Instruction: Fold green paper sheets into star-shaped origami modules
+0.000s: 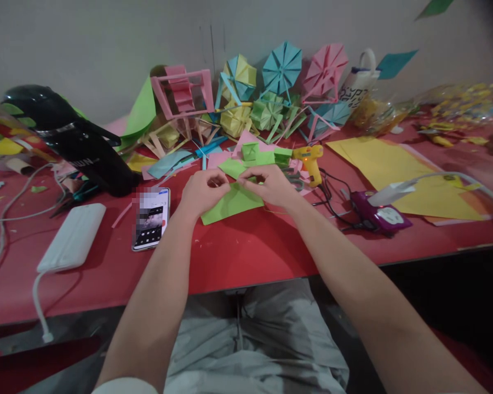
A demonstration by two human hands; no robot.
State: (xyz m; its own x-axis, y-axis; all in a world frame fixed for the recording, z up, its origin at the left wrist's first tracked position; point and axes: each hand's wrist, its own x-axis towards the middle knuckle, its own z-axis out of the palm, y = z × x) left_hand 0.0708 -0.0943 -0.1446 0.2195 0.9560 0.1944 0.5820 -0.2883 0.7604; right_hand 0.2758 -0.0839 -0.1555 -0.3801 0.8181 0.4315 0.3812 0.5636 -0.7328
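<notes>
My left hand [205, 191] and my right hand [271, 185] meet over a light green sheet of paper [230, 203] lying on the red table [246, 257]. Both hands have their fingers curled and pinch the sheet's upper edge, thumbs against fingertips. The sheet's lower half lies flat toward me. Just behind the hands lie more green folded pieces [258, 156].
A phone [151, 218] and a white power bank [73, 236] with a cable lie left of the hands. A yellow glue gun [310, 160], a purple power strip [380, 216] and yellow sheets [398, 167] are on the right. Folded paper fans [281, 68] and a black object [78, 145] stand behind.
</notes>
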